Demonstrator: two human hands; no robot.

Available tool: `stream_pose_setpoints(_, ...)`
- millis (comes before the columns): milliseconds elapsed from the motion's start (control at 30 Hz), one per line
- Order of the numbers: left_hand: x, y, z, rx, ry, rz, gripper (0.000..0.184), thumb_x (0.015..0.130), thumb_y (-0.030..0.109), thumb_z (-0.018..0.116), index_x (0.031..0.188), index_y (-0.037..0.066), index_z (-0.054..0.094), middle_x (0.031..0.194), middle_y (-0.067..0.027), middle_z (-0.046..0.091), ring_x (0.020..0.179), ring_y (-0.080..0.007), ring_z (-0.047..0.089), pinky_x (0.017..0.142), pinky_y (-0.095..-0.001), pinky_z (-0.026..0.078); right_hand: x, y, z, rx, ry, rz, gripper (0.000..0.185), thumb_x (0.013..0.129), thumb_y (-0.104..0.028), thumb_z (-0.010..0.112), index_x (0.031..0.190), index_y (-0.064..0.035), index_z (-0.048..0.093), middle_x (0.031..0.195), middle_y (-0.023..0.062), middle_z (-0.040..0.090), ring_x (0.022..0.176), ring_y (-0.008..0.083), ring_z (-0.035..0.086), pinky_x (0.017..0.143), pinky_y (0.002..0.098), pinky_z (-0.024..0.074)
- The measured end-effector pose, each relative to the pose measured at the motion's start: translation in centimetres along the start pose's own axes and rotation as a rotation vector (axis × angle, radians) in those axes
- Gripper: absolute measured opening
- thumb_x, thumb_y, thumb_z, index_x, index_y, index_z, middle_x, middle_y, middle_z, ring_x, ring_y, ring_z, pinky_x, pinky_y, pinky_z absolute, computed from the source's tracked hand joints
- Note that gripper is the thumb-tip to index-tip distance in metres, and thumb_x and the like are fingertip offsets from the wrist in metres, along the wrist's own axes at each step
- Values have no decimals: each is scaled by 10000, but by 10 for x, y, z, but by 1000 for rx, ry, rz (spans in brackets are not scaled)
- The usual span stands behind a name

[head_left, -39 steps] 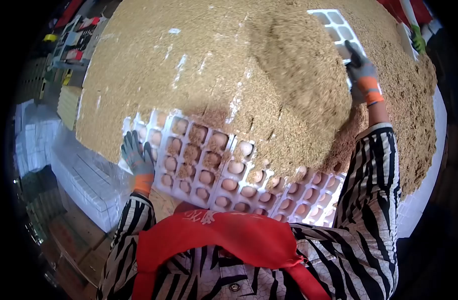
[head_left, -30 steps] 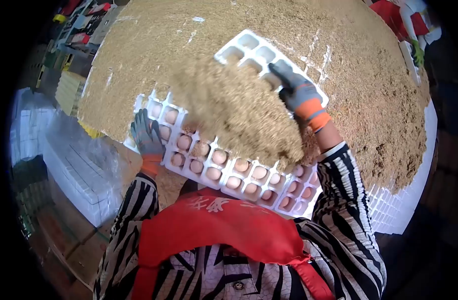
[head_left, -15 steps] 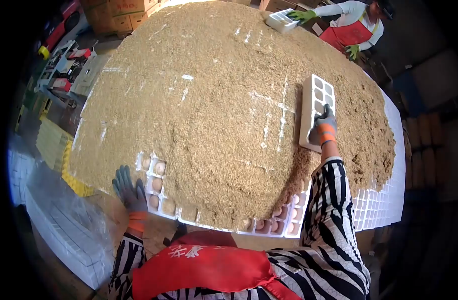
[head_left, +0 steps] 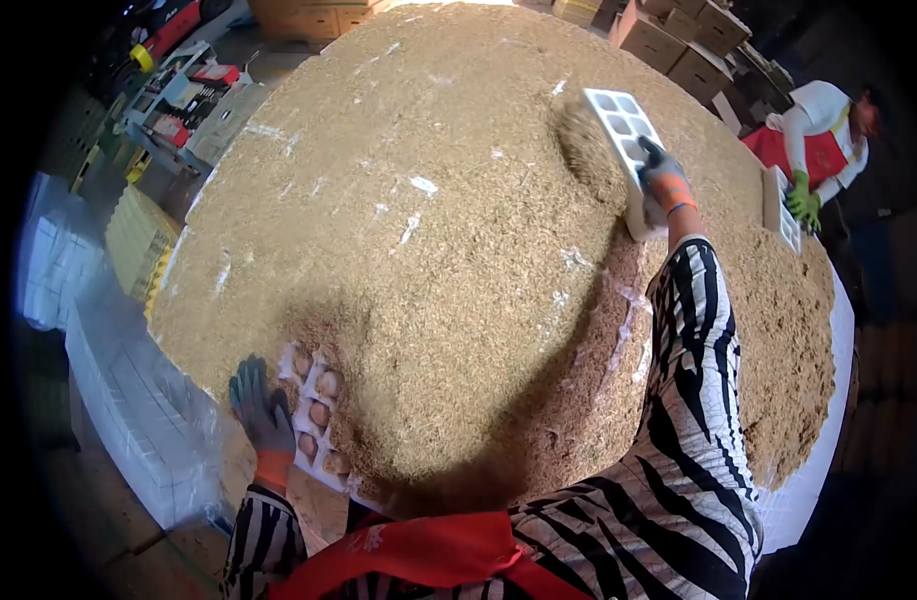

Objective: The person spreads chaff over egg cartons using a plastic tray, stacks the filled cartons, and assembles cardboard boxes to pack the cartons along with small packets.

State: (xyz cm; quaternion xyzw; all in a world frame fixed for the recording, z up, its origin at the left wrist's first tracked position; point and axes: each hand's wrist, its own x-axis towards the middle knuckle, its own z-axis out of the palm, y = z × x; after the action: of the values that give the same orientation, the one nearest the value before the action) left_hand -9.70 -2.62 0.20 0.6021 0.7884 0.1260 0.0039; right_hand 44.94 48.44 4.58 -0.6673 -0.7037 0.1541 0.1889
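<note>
My right hand [head_left: 666,188], in a grey glove with an orange cuff, grips a white foam tray [head_left: 624,130] with square cells. The tray stands tilted on its side in brown husk-like material [head_left: 459,250], some of it blurred at the tray's left face. My left hand [head_left: 262,408], gloved alike, lies with fingers spread at the near left edge, beside a white tray of round pinkish-brown objects [head_left: 319,413]. It holds nothing. Loose material covers most of the trays beneath, with a mound in front of me.
At the right, a person [head_left: 804,150] with green gloves and a red apron handles another white tray [head_left: 785,212]. Cardboard boxes [head_left: 669,45] stand beyond the far edge. Plastic-wrapped white stacks [head_left: 144,420] are at the left, below a tool cart [head_left: 184,105].
Since the last frame, my right hand has moved the tray farther away. Earlier it swept material over the round objects. My left hand stays at the left edge. The co-worker's tray has shifted nearer.
</note>
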Motion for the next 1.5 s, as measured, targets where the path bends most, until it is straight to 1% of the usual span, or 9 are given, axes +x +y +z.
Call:
stream_pose_setpoints(200,-9,-9,9,-45,31,-32,617,848,71,425,1442,-17,283,1495,-177,305,1413,-346,201,1163,-480,89,-144,-186,68,-180,-169,-407,537,811,-238,620,1332,-276,494,1023,192,655,917,369,640,811,425,511)
stream_pose_setpoints(333,-9,-3,-9,-131,39,-19,624,845,68,418,1449,-6,276,1508,-176,277,1406,-383,195,1161,-474,111,-249,-251,60,-32,-440,-648,597,803,-149,536,1381,-242,419,1018,210,633,940,367,635,839,452,509)
stream_pose_setpoints(400,-13,-3,-9,-103,42,-29,640,832,64,415,1452,-2,272,1511,-175,272,1404,-385,200,1161,-471,110,-238,-245,57,-58,-497,-565,615,803,-150,534,1390,-279,402,1045,211,628,961,376,629,857,457,499)
stream_pose_setpoints(633,-16,-6,-6,-74,37,-52,683,806,86,427,1465,12,260,1495,-170,314,1400,-359,230,1163,-478,99,-26,-77,28,-123,201,130,506,833,-239,585,1321,-141,495,1125,209,636,1059,345,612,886,393,495)
stream_pose_setpoints(700,-15,-3,-8,-73,40,-30,681,812,104,439,1463,10,263,1495,-171,312,1398,-356,235,1163,-477,100,55,11,64,-51,193,-64,437,774,-192,620,1206,-122,623,1149,146,648,1094,290,606,915,333,473)
stream_pose_setpoints(733,-16,-1,-10,-69,30,-23,680,815,113,445,1462,9,265,1495,-172,310,1398,-355,237,1164,-477,100,20,-60,36,-5,164,136,456,760,-201,634,1210,-126,629,1161,142,643,1098,295,603,917,340,469)
stream_pose_setpoints(1000,-35,-15,-18,-117,109,33,581,865,200,425,1400,-19,370,1433,-182,400,1349,-348,332,1138,-477,171,-134,-258,96,-258,-88,-402,526,827,-291,584,1345,-305,497,1049,201,658,976,367,634,877,437,490)
stream_pose_setpoints(1333,-25,-36,13,-536,298,20,554,856,95,488,1387,-26,385,1363,-229,447,1277,-408,382,1113,-467,236,-328,-339,136,158,-471,-592,596,724,-129,633,1307,-216,551,1077,177,641,992,345,609,867,415,483)
stream_pose_setpoints(1500,-21,-64,-1,-915,337,-150,493,996,150,399,1446,-12,277,1511,-149,280,1384,-276,279,1131,-403,246,-383,-416,190,74,-354,-728,566,753,-132,594,1305,-245,546,1132,145,625,993,344,605,862,416,491)
